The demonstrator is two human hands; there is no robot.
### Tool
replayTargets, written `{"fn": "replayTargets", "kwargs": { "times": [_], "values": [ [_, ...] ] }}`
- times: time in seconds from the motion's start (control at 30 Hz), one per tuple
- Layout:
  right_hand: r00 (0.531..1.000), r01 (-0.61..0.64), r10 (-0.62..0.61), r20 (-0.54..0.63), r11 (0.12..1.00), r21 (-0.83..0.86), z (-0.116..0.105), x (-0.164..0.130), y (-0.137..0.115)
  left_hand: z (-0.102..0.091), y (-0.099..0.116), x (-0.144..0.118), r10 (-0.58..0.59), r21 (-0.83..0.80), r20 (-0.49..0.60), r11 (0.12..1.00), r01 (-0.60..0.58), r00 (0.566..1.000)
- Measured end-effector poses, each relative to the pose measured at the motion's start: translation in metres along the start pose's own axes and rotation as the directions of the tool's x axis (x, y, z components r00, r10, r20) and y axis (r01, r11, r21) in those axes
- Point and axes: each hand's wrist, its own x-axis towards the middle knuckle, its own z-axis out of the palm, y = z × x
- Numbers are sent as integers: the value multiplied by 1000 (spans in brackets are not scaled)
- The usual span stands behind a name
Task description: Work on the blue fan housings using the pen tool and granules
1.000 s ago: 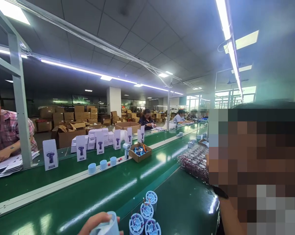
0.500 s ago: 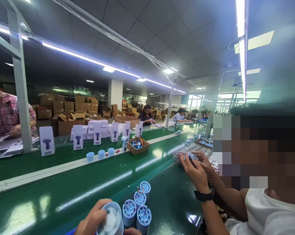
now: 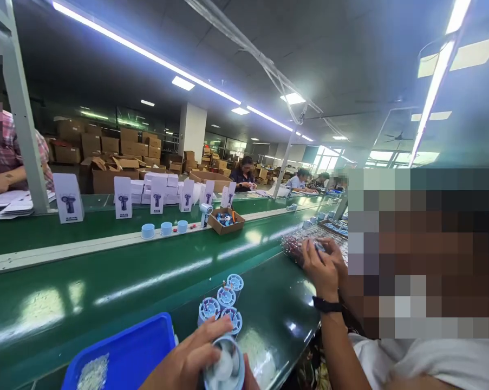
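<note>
At the bottom of the view my left hand (image 3: 195, 352) grips a light-blue round fan housing (image 3: 225, 364) with white blades inside, its open end facing up. Its fingers curl over the rim. A small part of my right hand (image 3: 250, 375) shows against the housing's right side; the rest of that hand is out of frame. Just beyond, several similar light-blue housings (image 3: 209, 310) stand upright on the green work surface, with slotted ends up and short wires. A blue tray (image 3: 147, 338) to the left holds a pile of small clear or whitish pieces (image 3: 93, 374).
A co-worker's hands (image 3: 321, 265) work on a small part at right. Across the green belt (image 3: 147, 271) stand light-blue rings (image 3: 148, 231), a handheld fan (image 3: 206, 215), a cardboard box of parts (image 3: 226, 223) and white printed boxes (image 3: 68, 199). Other people sit farther off.
The view has tilted down and shifted, bringing the blue tray into sight. My hands and the housing now appear farther right, nearer the standing housings.
</note>
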Motion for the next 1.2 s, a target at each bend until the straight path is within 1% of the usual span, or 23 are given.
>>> {"fn": "replayTargets", "kwargs": {
  "times": [0.03,0.07,0.13,0.17,0.2,0.23,0.27,0.3,0.33,0.37,0.4,0.43,0.5,0.53,0.6,0.63,0.7,0.77,0.87,0.93,1.03,1.1,1.2],
  "values": [
    [999,-53,53,-6,999,-5,10,-22,11,-8,-1,1,-26,18,62,1000,25,998],
    [996,-90,89,-16,996,-21,21,-47,22,-15,-3,2,-102,55,116,994,96,988],
    [987,-148,143,-67,986,-74,37,-97,42,-27,-9,4,-280,129,210,958,257,937],
    [981,-151,128,-143,975,-161,42,-119,50,-31,-14,4,-352,165,252,934,318,902],
    [972,-130,60,-225,942,-310,44,-137,57,-32,-20,4,-404,205,283,911,357,870],
    [958,-95,-50,-281,873,-479,43,-149,64,-30,-26,3,-444,245,307,892,381,842],
    [935,-47,-196,-296,758,-650,40,-158,70,-27,-32,1,-471,282,327,876,391,819],
    [907,8,-336,-252,613,-790,35,-162,78,-22,-37,-1,-489,313,347,865,392,800],
    [893,77,-425,-150,473,-878,29,-163,85,-17,-42,-3,-498,335,371,859,387,783],
    [898,150,-438,-26,362,-920,23,-163,93,-11,-46,-6,-502,350,395,857,379,769],
    [916,213,-393,86,294,-932,18,-161,100,-6,-48,-7,-504,364,412,855,370,759],
    [933,255,-318,165,266,-930,14,-160,106,-3,-50,-9,-508,379,425,852,362,750],
    [952,268,-218,213,264,-927,12,-160,111,0,-50,-10,-518,406,433,843,353,738],
    [949,253,-253,188,254,-934,13,-161,111,0,-50,-11,-523,414,433,839,354,734],
    [905,248,-399,148,213,-945,17,-162,109,-4,-48,-10,-527,412,434,837,359,731],
    [900,273,-400,175,203,-940,19,-162,108,-6,-47,-10,-523,404,433,840,361,734],
    [932,297,-283,228,230,-927,21,-161,109,-12,-45,-8,-515,385,418,847,368,748],
    [954,265,-208,214,260,-929,22,-160,113,-19,-43,-6,-511,358,402,852,382,760],
    [915,253,-371,157,228,-940,23,-161,121,-28,-40,-3,-517,325,382,851,413,766],
    [926,283,-317,205,226,-932,26,-161,124,-33,-37,0,-522,318,360,848,424,773],
    [957,251,-210,198,265,-931,36,-161,122,-38,-30,2,-519,300,353,851,431,779],
    [953,228,-260,154,286,-931,46,-161,117,-39,-23,2,-502,257,375,864,433,779],
    [939,260,-304,162,317,-912,63,-163,108,-40,-9,3,-478,176,396,878,446,784]
  ]
}}
